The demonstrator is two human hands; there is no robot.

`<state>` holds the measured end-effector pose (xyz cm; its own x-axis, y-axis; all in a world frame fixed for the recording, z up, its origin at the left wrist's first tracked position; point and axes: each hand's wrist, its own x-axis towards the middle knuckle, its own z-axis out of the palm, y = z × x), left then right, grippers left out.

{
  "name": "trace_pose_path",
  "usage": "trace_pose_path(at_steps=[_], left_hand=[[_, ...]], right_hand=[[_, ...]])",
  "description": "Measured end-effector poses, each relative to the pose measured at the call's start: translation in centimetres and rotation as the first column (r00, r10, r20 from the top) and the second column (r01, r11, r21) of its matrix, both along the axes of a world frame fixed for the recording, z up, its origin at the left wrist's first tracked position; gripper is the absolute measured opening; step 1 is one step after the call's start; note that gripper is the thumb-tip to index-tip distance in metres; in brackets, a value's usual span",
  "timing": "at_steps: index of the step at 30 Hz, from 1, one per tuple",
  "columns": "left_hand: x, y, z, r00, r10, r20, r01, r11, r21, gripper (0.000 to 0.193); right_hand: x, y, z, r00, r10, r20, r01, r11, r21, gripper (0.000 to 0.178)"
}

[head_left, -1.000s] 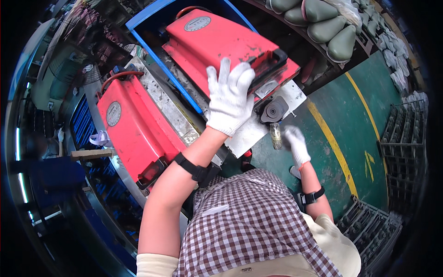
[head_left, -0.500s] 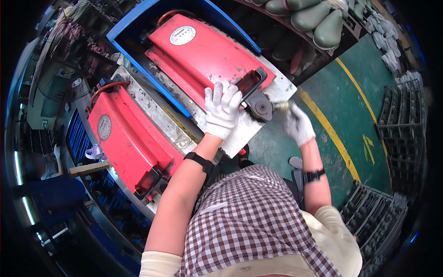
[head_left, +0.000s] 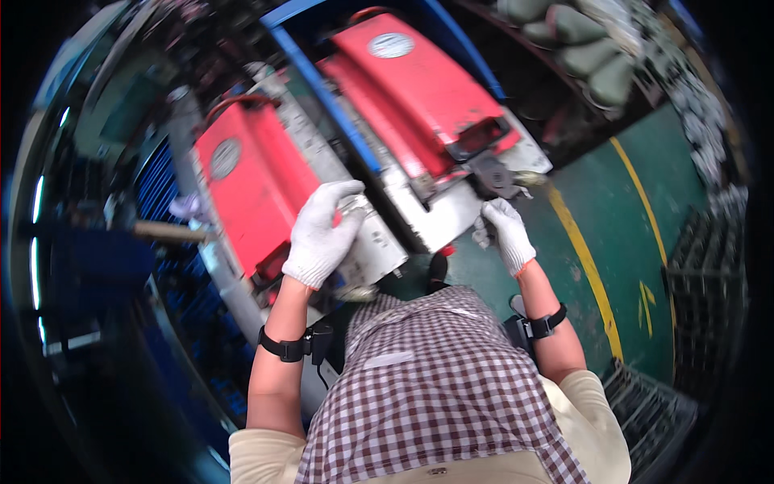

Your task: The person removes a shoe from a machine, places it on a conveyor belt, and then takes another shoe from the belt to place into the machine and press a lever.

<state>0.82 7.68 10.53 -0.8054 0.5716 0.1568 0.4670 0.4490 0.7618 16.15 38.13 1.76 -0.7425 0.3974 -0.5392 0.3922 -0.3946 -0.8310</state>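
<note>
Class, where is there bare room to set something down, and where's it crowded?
Bare: the white plate below the right red cover, left of the dark grey part; green floor between the yellow lines. Crowded: around that grey part, near the right hand, and where the left hand overlaps the left red cover.

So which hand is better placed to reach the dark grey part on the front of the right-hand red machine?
Right, probably: the right hand is close beside that dark grey part; the left hand is over by the left red machine.
</note>
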Motion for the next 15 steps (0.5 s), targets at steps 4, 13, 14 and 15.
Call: trace_pose_path(at_steps=[4,13,14,15], left_hand=[[2.0,-8.9,-3.4,0.919,0.372,0.134,-0.385,0.919,0.084,0.022],[2.0,-8.6,-6.7,0.976,0.158,-0.149,-0.212,0.841,-0.498,0.036],[1.3,-8.1,-6.5,0.982,0.188,0.014,-0.146,0.808,-0.571,0.042],[0.6,-7.8,-7.0,0.988,0.150,0.026,-0.111,0.827,-0.551,0.042]], right_hand=[[-3.9,-6.9,0.6,0.864,0.496,0.087,-0.503,0.839,0.208,0.021],[-6.7,-19.8,-5.9,0.331,0.908,0.259,-0.680,0.039,0.733,0.046],[-6.9,-20.6,-5.9,0.346,0.886,0.309,-0.682,0.011,0.732,0.042],[-7.0,-20.9,-6.3,0.353,0.856,0.377,-0.697,-0.027,0.716,0.038]])
